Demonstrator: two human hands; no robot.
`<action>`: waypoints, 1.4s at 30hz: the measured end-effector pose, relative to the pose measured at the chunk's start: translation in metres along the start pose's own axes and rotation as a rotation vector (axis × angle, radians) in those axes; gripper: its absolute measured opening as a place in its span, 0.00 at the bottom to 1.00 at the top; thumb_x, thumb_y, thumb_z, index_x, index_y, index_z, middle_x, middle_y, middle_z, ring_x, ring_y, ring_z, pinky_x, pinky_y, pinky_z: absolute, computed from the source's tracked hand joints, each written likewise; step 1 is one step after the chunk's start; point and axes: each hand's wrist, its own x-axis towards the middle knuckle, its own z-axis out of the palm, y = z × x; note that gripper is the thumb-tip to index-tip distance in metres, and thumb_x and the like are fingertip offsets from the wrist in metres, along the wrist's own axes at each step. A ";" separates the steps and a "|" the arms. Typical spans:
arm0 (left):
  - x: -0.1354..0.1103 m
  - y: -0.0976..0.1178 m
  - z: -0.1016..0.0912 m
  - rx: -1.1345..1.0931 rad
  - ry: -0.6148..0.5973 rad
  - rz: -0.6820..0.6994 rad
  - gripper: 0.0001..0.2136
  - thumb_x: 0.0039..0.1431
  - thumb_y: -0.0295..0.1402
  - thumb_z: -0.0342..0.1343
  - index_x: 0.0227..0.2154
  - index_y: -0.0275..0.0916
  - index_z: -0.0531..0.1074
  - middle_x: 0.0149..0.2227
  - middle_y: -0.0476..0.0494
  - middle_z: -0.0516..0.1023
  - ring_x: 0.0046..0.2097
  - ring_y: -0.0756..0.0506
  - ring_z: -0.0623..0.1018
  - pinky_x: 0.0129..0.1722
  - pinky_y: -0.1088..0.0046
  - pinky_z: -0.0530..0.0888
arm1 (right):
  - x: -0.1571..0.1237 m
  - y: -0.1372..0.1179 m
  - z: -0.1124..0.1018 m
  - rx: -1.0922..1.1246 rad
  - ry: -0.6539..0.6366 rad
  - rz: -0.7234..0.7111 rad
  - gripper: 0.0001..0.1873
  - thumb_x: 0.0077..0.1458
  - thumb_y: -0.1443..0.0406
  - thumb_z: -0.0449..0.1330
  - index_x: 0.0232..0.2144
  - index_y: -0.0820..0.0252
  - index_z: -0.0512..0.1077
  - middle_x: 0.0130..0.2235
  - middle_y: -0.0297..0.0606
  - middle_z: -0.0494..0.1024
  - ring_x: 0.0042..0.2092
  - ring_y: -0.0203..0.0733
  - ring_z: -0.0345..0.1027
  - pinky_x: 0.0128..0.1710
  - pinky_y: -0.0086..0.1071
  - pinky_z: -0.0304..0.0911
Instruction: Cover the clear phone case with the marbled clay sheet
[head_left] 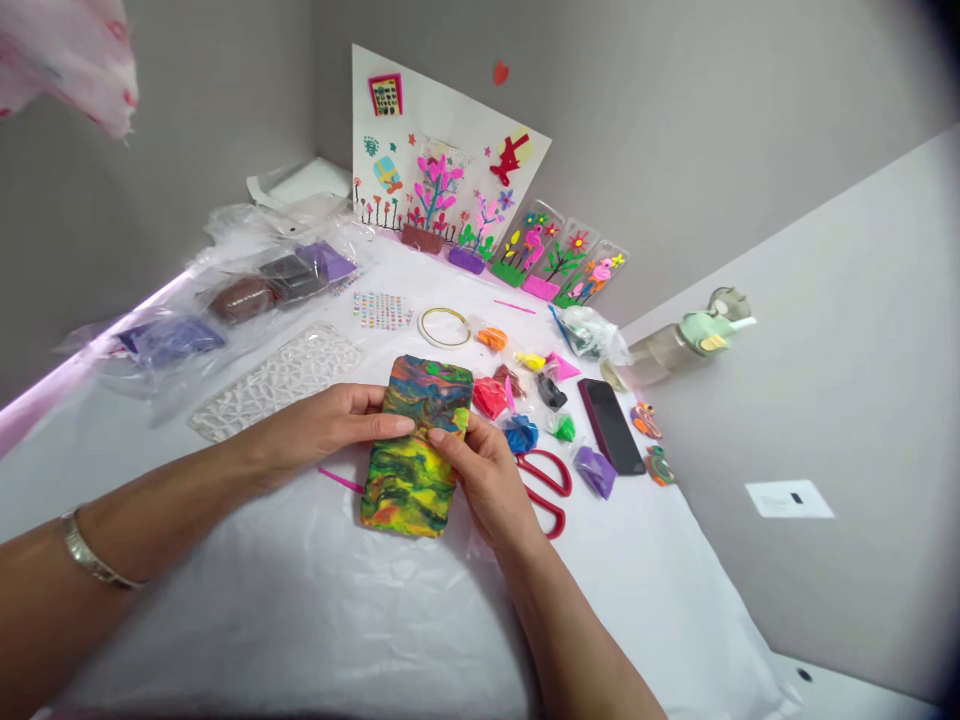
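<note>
Between my two hands is a phone case covered in marbled clay point(409, 490), swirled in yellow, green, blue and orange. My left hand point(360, 418) grips its left edge, the thumb lying across the front. From the right, my right hand point(480, 465) holds the opposite edge with its thumb on the clay surface; the other fingers are behind the case. It is held tilted above the white-covered table. A pink stick tool point(340, 480) lies just left of the case. Red-handled scissors point(551, 495) rest by my right hand, partly hidden by it.
Bagged clay lumps, including red point(490, 397), blue point(520, 434) and purple point(595, 472), lie right of centre beside a phone point(611, 425). A patterned clear sheet point(277, 380) and larger clay bags point(244, 300) are at left. Decorated cases point(529, 245) and a bottle point(667, 355) stand behind.
</note>
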 end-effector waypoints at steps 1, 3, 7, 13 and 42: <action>0.000 -0.001 0.000 0.011 0.010 0.004 0.16 0.55 0.41 0.69 0.44 0.41 0.83 0.45 0.44 0.87 0.49 0.37 0.84 0.54 0.62 0.77 | 0.000 0.000 0.000 -0.002 0.006 -0.002 0.12 0.54 0.58 0.70 0.40 0.56 0.79 0.37 0.36 0.84 0.36 0.44 0.77 0.40 0.35 0.71; 0.002 -0.002 -0.001 0.044 0.040 0.011 0.16 0.53 0.42 0.70 0.42 0.40 0.83 0.43 0.44 0.87 0.48 0.37 0.84 0.54 0.60 0.77 | 0.000 -0.001 0.001 0.001 0.000 0.002 0.13 0.54 0.58 0.70 0.40 0.56 0.79 0.38 0.37 0.84 0.36 0.44 0.77 0.41 0.35 0.72; 0.004 -0.001 -0.004 0.112 0.050 0.008 0.15 0.50 0.41 0.71 0.40 0.40 0.83 0.41 0.44 0.88 0.47 0.36 0.84 0.55 0.57 0.77 | 0.000 -0.001 0.001 -0.005 -0.011 0.013 0.13 0.54 0.57 0.70 0.40 0.56 0.79 0.38 0.37 0.84 0.36 0.45 0.78 0.41 0.36 0.72; 0.002 0.004 -0.006 0.149 0.007 -0.010 0.17 0.46 0.38 0.74 0.40 0.40 0.83 0.40 0.45 0.88 0.45 0.37 0.85 0.52 0.57 0.79 | 0.000 -0.001 0.000 -0.007 -0.006 0.013 0.12 0.54 0.58 0.70 0.40 0.56 0.80 0.38 0.36 0.84 0.36 0.45 0.78 0.41 0.36 0.72; 0.004 -0.006 -0.005 0.182 0.030 0.055 0.15 0.54 0.44 0.69 0.42 0.43 0.85 0.42 0.46 0.87 0.48 0.37 0.84 0.51 0.63 0.78 | -0.002 0.002 0.006 -0.022 0.005 0.078 0.14 0.49 0.58 0.73 0.37 0.58 0.82 0.33 0.35 0.84 0.33 0.44 0.79 0.41 0.37 0.74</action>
